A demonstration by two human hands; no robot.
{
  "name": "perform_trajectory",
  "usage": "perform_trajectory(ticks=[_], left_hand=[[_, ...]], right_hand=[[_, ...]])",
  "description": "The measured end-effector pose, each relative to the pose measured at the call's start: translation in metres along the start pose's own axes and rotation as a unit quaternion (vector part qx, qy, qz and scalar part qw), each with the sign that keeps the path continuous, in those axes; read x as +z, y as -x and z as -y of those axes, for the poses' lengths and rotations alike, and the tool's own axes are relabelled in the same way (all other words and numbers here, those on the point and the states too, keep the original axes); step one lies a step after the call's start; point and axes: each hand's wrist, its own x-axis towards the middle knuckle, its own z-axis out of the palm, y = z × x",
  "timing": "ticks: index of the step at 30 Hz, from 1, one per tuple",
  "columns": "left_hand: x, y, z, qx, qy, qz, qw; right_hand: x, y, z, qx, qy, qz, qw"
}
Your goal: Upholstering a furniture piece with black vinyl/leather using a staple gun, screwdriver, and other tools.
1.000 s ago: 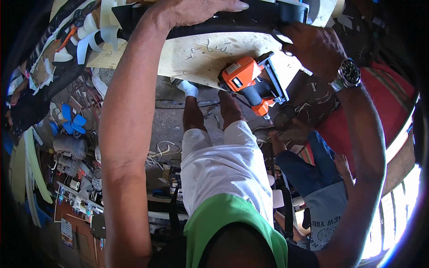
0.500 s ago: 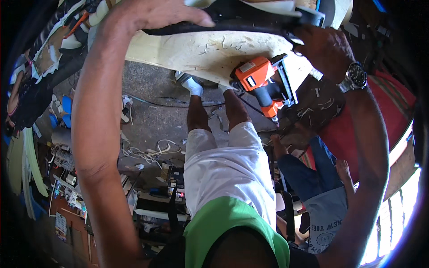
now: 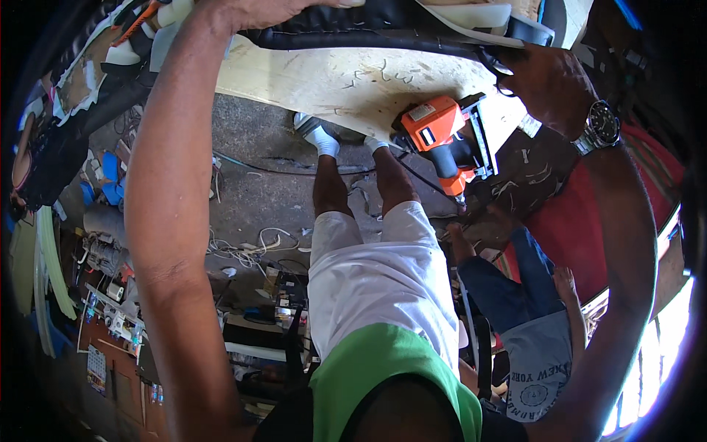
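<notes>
Overhead, the left hand point(image 3: 272, 9) lies palm-down with its fingers curled over the black covering point(image 3: 368, 33) that wraps the edge of a pale wooden panel point(image 3: 346, 81), pressing on it near the top of the view. Its forearm runs down the left side of the picture. To the right, the right hand point(image 3: 541, 74) is closed around the same black edge where it meets a strip of pale foam point(image 3: 464, 15); a wristwatch point(image 3: 600, 125) sits on that wrist. Just below and between the two hands, an orange and black staple gun point(image 3: 442, 140) rests against the underside of the wooden panel, close beside the right hand but not held by either hand; a dark hose trails from its handle. Far beneath, the person's white shorts point(image 3: 375, 272), green shirt point(image 3: 383, 368) and white-socked feet point(image 3: 320, 136) stand on a grey concrete floor point(image 3: 258, 191) strewn with cables and scraps. At lower right, another person in blue trousers point(image 3: 501, 280) and a grey shirt sits on the floor beside a red fabric piece point(image 3: 582, 221).
</notes>
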Motion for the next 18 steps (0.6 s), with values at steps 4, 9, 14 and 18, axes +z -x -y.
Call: perform_trajectory(ticks=[4, 9, 14, 18], left_hand=[[0.003, -0.005, 0.014, -0.003, 0.029, 0.005, 1.000], [0.003, 0.001, 0.029, 0.048, 0.059, 0.001, 0.997], [0.002, 0.008, -0.002, -0.042, 0.010, -0.015, 0.999], [0.012, -0.005, -0.046, -0.064, -0.091, 0.003, 0.994]], right_hand=[[-0.007, -0.002, 0.003, 0.004, 0.032, -0.003, 0.999], [0.020, 0.013, -0.004, 0.028, 0.020, -0.013, 0.999], [0.002, -0.003, 0.007, 0.045, 0.034, 0.045, 0.997], [-0.006, 0.001, 0.004, 0.010, 0.118, 0.025, 0.993]])
